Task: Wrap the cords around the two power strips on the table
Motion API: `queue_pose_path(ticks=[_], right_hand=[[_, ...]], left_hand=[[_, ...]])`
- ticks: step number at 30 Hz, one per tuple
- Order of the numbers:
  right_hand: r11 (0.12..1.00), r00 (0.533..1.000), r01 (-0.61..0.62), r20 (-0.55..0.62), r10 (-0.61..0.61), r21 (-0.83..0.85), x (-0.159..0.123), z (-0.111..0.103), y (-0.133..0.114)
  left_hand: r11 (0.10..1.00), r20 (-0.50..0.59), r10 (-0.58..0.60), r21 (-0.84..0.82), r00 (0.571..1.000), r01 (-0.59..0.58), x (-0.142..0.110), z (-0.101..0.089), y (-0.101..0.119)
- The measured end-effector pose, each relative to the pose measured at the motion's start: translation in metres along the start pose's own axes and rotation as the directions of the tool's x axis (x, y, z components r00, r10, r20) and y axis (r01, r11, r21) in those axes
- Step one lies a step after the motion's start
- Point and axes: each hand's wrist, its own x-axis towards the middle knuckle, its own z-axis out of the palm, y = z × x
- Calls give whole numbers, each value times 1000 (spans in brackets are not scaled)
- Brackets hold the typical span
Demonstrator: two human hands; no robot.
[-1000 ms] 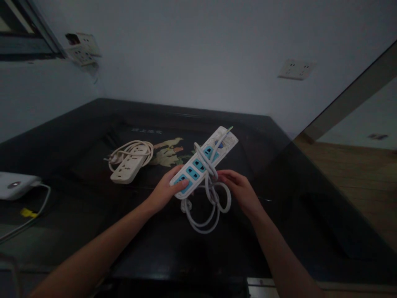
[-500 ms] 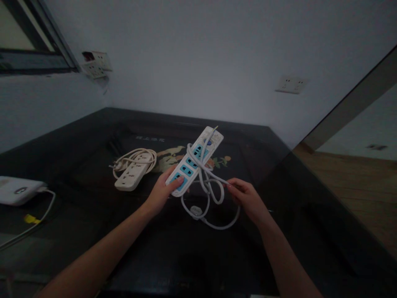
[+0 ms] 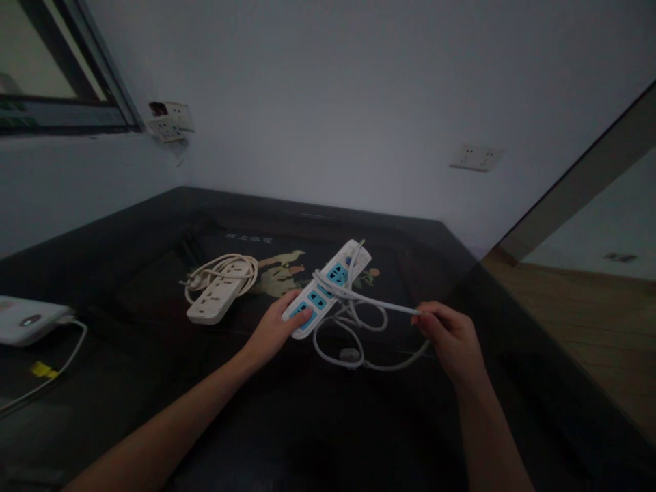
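My left hand grips the near end of a white power strip with blue sockets, held low over a dark table. Its white cord is looped round the strip's middle and hangs in loose coils below. My right hand pinches a stretch of that cord and holds it taut out to the right. The cord's plug dangles at the bottom of the coils.
A second, cream power strip with its cord wound round it lies on the table to the left. A white device with a cable sits at the left edge. Wall sockets are on the back wall; wooden floor lies to the right.
My right hand has pulled the cord out to the right, loosening the coils. The strip has dropped lower and the view has tilted up a little.
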Motion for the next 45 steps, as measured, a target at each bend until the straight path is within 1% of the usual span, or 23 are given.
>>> queue_pose_path(ticks=[3, 6, 10, 13, 16, 21, 23, 24, 27, 29, 31, 37, 38, 39, 40, 41, 42, 43, 44, 45], right_hand=[[996, 999, -16, 35, 19, -89, 2, 5, -2], [987, 999, 2, 42, 5, -163, 6, 14, 5], [959, 999, 46, 25, -41, -279, 10, 24, 24], [946, 999, 46, 12, -45, -321, 11, 28, 35], [943, 999, 34, -5, -38, -331, 11, 28, 38], [944, 1000, 11, -19, -18, -330, 11, 29, 37], [945, 1000, 4, -15, -10, -326, 11, 30, 37], [946, 1000, 1, -14, -6, -325, 11, 30, 37], [947, 1000, -6, -13, 2, -322, 11, 31, 37], [948, 1000, -9, -14, 4, -317, 11, 32, 37], [951, 1000, -11, -12, 7, -309, 11, 32, 37], [963, 999, -42, 0, 44, -266, 10, 34, 36], [964, 999, -44, 2, 46, -263, 10, 34, 35], [965, 999, -41, 6, 44, -258, 10, 35, 35], [967, 999, -37, 12, 42, -250, 9, 35, 35], [970, 999, -32, 17, 38, -239, 9, 35, 35], [974, 999, -29, 20, 34, -227, 9, 35, 35], [976, 999, -28, 22, 33, -215, 9, 35, 35], [978, 999, -29, 23, 34, -206, 9, 35, 35], [980, 999, -32, 23, 38, -199, 9, 36, 34]], left_hand=[[1000, -59, -23, -2, 998, 23, 1, 0, -1], [998, -90, -44, 44, 995, 48, 5, -2, -3], [987, -83, -74, 136, 994, 85, 12, -4, -9], [971, -73, -77, 220, 994, 92, 15, -5, -14], [948, -40, -112, 294, 993, 119, 16, -7, -18], [922, 9, -179, 351, 984, 164, 17, -9, -23], [884, 8, -186, 438, 983, 163, 18, -11, -26], [845, 5, -181, 513, 984, 152, 19, -12, -27], [681, 4, -159, 725, 987, 107, 20, -13, -28], [615, 12, -155, 784, 988, 87, 18, -13, -28], [593, 22, -141, 802, 990, 67, 16, -11, -28], [530, 64, -61, 848, 996, -22, 14, -11, -25], [515, 57, -21, 856, 998, -38, 13, -12, -21], [499, 45, 44, 865, 998, -61, 10, -11, -16], [483, 39, 125, 871, 991, -96, 7, -8, -10], [465, 47, 224, 873, 973, -150, 1, -3, -2], [457, 81, 310, 861, 947, -223, -6, 4, 7], [459, 166, 358, 826, 919, -328, -14, 14, 15], [464, 314, 357, 757, 880, -459, -22, 26, 21], [479, 468, 328, 667, 821, -572, -30, 41, 26]])
